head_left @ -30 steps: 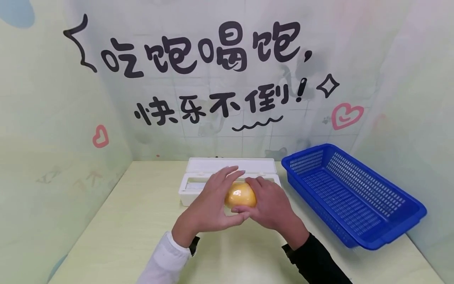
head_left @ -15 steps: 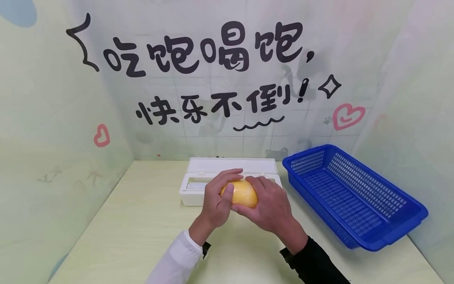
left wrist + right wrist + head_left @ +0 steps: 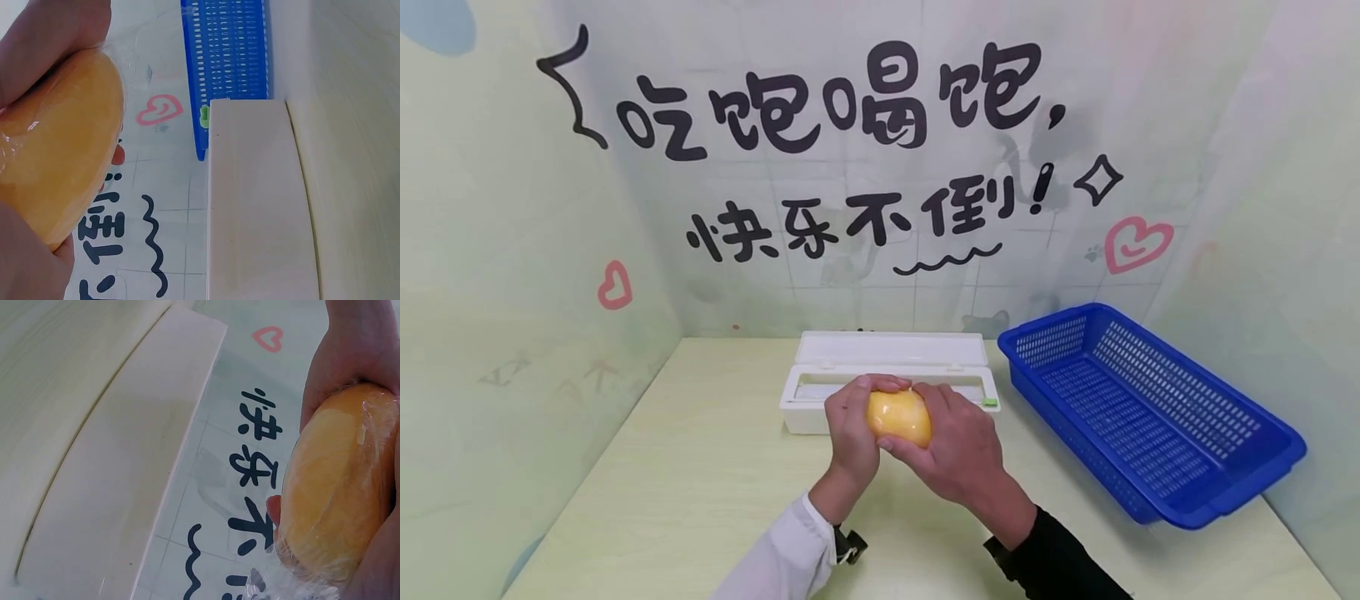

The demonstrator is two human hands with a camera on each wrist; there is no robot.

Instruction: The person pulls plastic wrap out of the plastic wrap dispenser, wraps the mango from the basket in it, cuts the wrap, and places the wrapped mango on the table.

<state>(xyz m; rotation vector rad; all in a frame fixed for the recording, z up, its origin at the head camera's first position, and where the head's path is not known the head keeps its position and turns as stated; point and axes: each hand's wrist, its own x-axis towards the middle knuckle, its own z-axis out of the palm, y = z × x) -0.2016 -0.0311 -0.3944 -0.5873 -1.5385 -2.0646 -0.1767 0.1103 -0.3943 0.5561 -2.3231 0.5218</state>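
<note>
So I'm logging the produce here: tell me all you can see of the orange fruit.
The orange fruit is round, smooth and yellow-orange, wrapped in clear cling film that wrinkles and shines at its edges. The left hand and the right hand grip it from both sides, holding it above the table in front of the white dispenser box.

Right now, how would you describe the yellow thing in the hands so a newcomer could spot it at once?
Start at the blue basket on the table's right side, then go left to the long white box in the middle. Just in front of it, the left hand and right hand grip a rounded orange-yellow fruit. It is the only yellow item, wrapped in glossy clear film.
</note>
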